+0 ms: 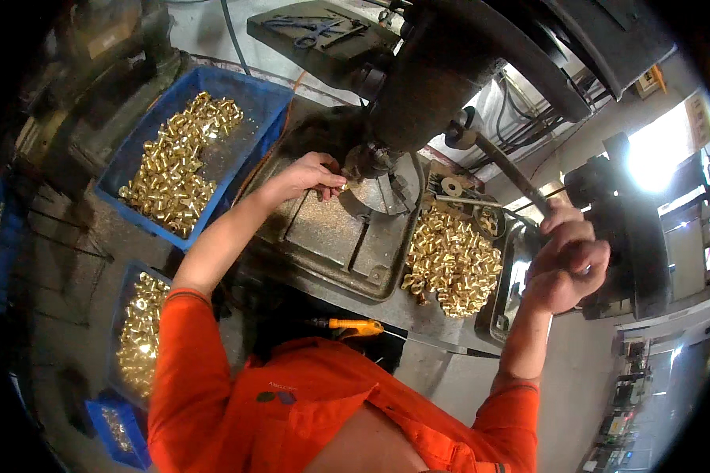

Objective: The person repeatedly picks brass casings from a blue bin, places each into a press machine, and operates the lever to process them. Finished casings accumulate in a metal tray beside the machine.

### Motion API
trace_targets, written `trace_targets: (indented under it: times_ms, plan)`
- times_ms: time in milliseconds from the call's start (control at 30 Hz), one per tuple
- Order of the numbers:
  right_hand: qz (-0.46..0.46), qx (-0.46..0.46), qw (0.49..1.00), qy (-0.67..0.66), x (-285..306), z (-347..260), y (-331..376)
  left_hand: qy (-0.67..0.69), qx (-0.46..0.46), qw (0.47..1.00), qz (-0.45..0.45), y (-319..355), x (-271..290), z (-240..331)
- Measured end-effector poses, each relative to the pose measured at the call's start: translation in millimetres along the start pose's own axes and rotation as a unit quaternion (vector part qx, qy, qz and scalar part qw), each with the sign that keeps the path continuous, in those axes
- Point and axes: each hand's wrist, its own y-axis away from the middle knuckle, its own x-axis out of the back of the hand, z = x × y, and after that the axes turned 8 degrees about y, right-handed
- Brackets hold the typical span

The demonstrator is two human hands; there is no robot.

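Beneath the chuck [370,160] of a dark drill press [430,87], my left hand [312,175] pinches a small brass fitting [343,187] in its fingertips. The fitting is beside the round metal fixture [383,193] on the press table; my fingers and the chuck hide part of that spot. My right hand [566,264] is closed around the end of the press's feed lever [513,168], out to the right. A pile of brass fittings [454,260] lies between the press table and my right forearm.
Left of the press stands a blue bin [106,193] with many brass fittings; lower left are another bin of fittings [140,335] and a small blue box [95,422]. An orange-handled air gun [355,325] lies near my body. Pliers [312,35] rest on a rear plate. Metal chips cover the press table [315,236].
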Motion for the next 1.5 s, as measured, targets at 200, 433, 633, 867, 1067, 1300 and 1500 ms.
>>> trace_targets:
  times_ms: [200, 433, 633, 867, 1067, 1300, 1500]
  plan:
    - [-0.016, 0.016, 0.998, 0.055, -4, -5, 50, 0.0, -0.011, 1.0, 0.007, -2, -2, -5]
    - [0.0, 0.026, 0.996, 0.086, -15, -3, 86, -0.006, -0.018, 1.0, 0.021, 1, -6, -4]
    - [0.029, 0.015, 0.995, 0.094, -21, -1, 103, -0.022, -0.018, 0.999, 0.037, 11, -15, 2]
    - [-0.042, 0.051, 0.992, 0.111, -5, -4, 67, -0.007, -0.034, 0.998, 0.061, 12, -20, -1]
    - [-0.03, -0.02, 0.993, 0.114, 15, -2, -31, -0.154, -0.154, 0.964, 0.152, 22, -38, -6]
    - [-0.001, -0.087, 0.996, 0.01, 24, 18, -61, -0.557, -0.424, 0.701, 0.133, 30, -41, -9]
    - [-0.003, -0.045, 0.998, -0.032, 15, 5, -34, -0.621, -0.473, 0.619, 0.086, 29, -40, -8]
